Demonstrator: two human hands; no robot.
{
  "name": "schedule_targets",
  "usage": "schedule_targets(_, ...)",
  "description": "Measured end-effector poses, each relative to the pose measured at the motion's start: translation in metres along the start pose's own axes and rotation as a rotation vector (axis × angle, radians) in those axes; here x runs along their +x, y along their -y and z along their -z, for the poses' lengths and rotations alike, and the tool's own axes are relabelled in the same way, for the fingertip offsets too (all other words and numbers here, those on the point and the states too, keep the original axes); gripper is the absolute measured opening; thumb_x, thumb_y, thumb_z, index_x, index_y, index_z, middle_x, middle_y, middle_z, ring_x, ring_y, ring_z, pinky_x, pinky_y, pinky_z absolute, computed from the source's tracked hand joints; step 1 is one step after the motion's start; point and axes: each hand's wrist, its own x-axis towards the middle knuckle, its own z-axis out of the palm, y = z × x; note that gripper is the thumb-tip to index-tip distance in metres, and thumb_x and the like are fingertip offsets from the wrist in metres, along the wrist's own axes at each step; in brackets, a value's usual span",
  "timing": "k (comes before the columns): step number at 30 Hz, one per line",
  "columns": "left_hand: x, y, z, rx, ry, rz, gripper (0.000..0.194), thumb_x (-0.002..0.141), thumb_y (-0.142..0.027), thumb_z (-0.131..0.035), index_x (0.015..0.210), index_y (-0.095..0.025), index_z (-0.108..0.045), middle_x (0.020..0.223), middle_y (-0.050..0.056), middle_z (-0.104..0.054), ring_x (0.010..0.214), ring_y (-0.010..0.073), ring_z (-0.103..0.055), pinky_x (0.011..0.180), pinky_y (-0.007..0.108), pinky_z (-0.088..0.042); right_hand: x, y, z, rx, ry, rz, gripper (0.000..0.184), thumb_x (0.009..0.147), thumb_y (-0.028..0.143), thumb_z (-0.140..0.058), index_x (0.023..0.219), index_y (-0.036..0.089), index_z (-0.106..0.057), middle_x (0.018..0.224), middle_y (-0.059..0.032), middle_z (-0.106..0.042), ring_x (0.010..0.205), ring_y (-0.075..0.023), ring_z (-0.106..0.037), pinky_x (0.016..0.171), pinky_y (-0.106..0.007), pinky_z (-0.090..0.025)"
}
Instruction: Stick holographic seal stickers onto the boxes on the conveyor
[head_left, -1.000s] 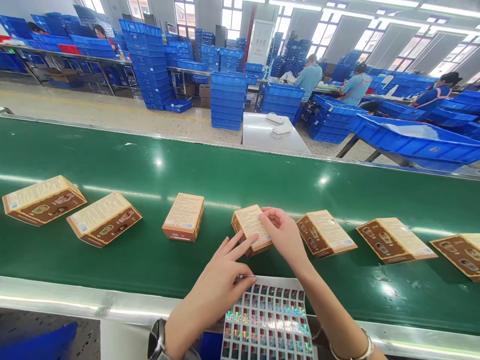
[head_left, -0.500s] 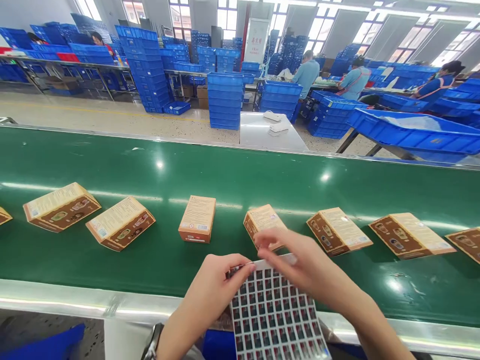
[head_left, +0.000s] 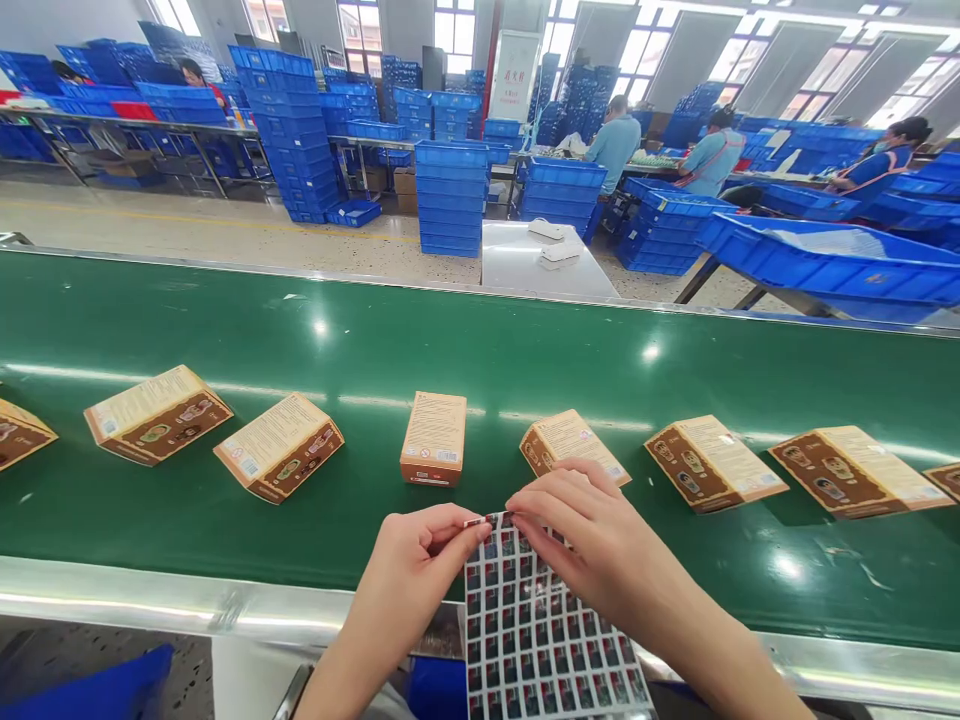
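A sticker sheet (head_left: pixel 536 625) with rows of small red and dark labels lies over the near rail of the green conveyor belt (head_left: pixel 480 340). My left hand (head_left: pixel 416 565) pinches the sheet's top left corner. My right hand (head_left: pixel 581 540) rests on the sheet's top edge, fingertips at a sticker near that corner. Just beyond my hands lie an orange box (head_left: pixel 435 437) and a brown box (head_left: pixel 570 445), part of a row of several small cartons along the belt.
More cartons lie left (head_left: pixel 279 445) and right (head_left: pixel 712 462) on the belt. Across the aisle stand stacked blue crates (head_left: pixel 454 200), a white table (head_left: pixel 544 265) and a blue bin (head_left: pixel 832 270). Other workers in blue sit at far benches.
The cartons have drifted right along the belt. My right hand left the brown box and came back to the sheet; my left hand curled onto the sheet's corner.
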Motion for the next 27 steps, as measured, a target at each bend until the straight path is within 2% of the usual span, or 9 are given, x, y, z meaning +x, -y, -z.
schedule_targets(3, 0.000, 0.003, 0.000, -0.007, -0.015, 0.012, 0.029, 0.091, -0.041, -0.061, 0.077, -0.017, -0.071, 0.072, 0.000, -0.067, 0.068, 0.0146, -0.055, 0.062, 0.023, -0.042, -0.001, 0.005, -0.003, -0.113, -0.057, 0.095, 0.014, 0.097, 0.007, -0.053, 0.097, 0.016, -0.063, 0.103, -0.0083, -0.073, 0.102, -0.0226, -0.066, 0.100, -0.046, -0.043)
schedule_targets(6, -0.002, 0.007, 0.004, -0.025, -0.026, 0.053, 0.029, 0.092, -0.043, -0.059, 0.078, -0.018, -0.067, 0.067, -0.001, -0.062, 0.062, 0.0143, -0.054, 0.058, 0.024, -0.042, -0.001, 0.002, -0.004, 0.040, -0.070, 0.039, 0.013, 0.095, 0.009, -0.057, 0.095, 0.020, -0.063, 0.107, -0.0064, -0.073, 0.110, -0.0230, -0.065, 0.100, -0.044, -0.044)
schedule_targets(9, -0.004, 0.010, 0.013, 0.169, -0.049, -0.038, 0.024, 0.093, -0.037, -0.059, 0.079, -0.020, -0.069, 0.079, 0.003, -0.069, 0.075, 0.0199, -0.061, 0.067, 0.031, -0.051, 0.009, -0.011, -0.009, 0.430, -0.063, -0.325, 0.007, 0.095, 0.025, -0.057, 0.090, 0.024, -0.061, 0.110, -0.0046, -0.073, 0.106, -0.0214, -0.068, 0.093, -0.041, -0.051)
schedule_targets(11, -0.004, 0.011, 0.019, 0.368, -0.086, -0.190, 0.020, 0.092, -0.030, -0.060, 0.078, -0.022, -0.072, 0.106, 0.006, -0.073, 0.101, 0.0266, -0.062, 0.087, 0.042, -0.052, 0.021, -0.023, -0.016, 0.640, -0.066, -0.608, 0.012, 0.095, 0.035, -0.056, 0.095, 0.025, -0.061, 0.114, -0.0060, -0.072, 0.106, -0.0226, -0.069, 0.092, -0.042, -0.052)
schedule_targets(14, 0.001, 0.015, 0.024, 0.558, -0.078, -0.330, 0.020, 0.093, -0.025, -0.060, 0.079, -0.026, -0.074, 0.152, 0.001, -0.050, 0.143, 0.0350, -0.036, 0.114, 0.063, -0.031, 0.041, -0.041, -0.030, 0.797, -0.098, -0.815, 0.024, 0.091, 0.044, -0.059, 0.106, 0.026, -0.061, 0.120, -0.0061, -0.070, 0.109, -0.0237, -0.068, 0.098, -0.044, -0.049)
schedule_targets(16, 0.006, 0.019, 0.024, 0.603, -0.006, -0.334, 0.020, 0.093, -0.023, -0.060, 0.080, -0.026, -0.074, 0.162, -0.004, -0.036, 0.153, 0.0351, -0.020, 0.120, 0.068, -0.015, 0.051, -0.049, -0.039, 0.835, -0.148, -0.846, 0.027, 0.088, 0.046, -0.062, 0.105, 0.025, -0.063, 0.122, -0.0055, -0.069, 0.108, -0.0234, -0.068, 0.098, -0.042, -0.048)
schedule_targets(17, 0.009, 0.021, 0.023, 0.601, 0.035, -0.329, 0.019, 0.093, -0.022, -0.060, 0.080, -0.025, -0.074, 0.163, -0.004, -0.034, 0.154, 0.0343, -0.018, 0.121, 0.068, -0.012, 0.054, -0.052, -0.044, 0.844, -0.173, -0.852, 0.028, 0.086, 0.047, -0.063, 0.103, 0.024, -0.063, 0.121, -0.0058, -0.070, 0.107, -0.0235, -0.068, 0.097, -0.041, -0.049)
schedule_targets(22, 0.017, 0.024, 0.017, 0.455, 0.109, -0.274, 0.017, 0.092, -0.021, -0.061, 0.081, -0.023, -0.074, 0.161, -0.001, -0.038, 0.153, 0.0308, -0.023, 0.121, 0.057, -0.032, 0.060, -0.060, -0.060, 0.841, -0.221, -0.906, 0.032, 0.081, 0.050, -0.065, 0.090, 0.020, -0.068, 0.107, -0.0084, -0.074, 0.099, -0.0244, -0.067, 0.086, -0.038, -0.052)
schedule_targets(27, 0.019, 0.019, 0.011, 0.409, 0.133, -0.271, 0.016, 0.091, -0.020, -0.064, 0.080, -0.023, -0.075, 0.160, -0.003, -0.040, 0.153, 0.0305, -0.023, 0.121, 0.056, -0.032, 0.058, -0.066, -0.064, 0.839, -0.207, -0.934, 0.033, 0.078, 0.050, -0.066, 0.088, 0.019, -0.069, 0.087, -0.0070, -0.075, 0.088, -0.0241, -0.067, 0.073, -0.034, -0.051)
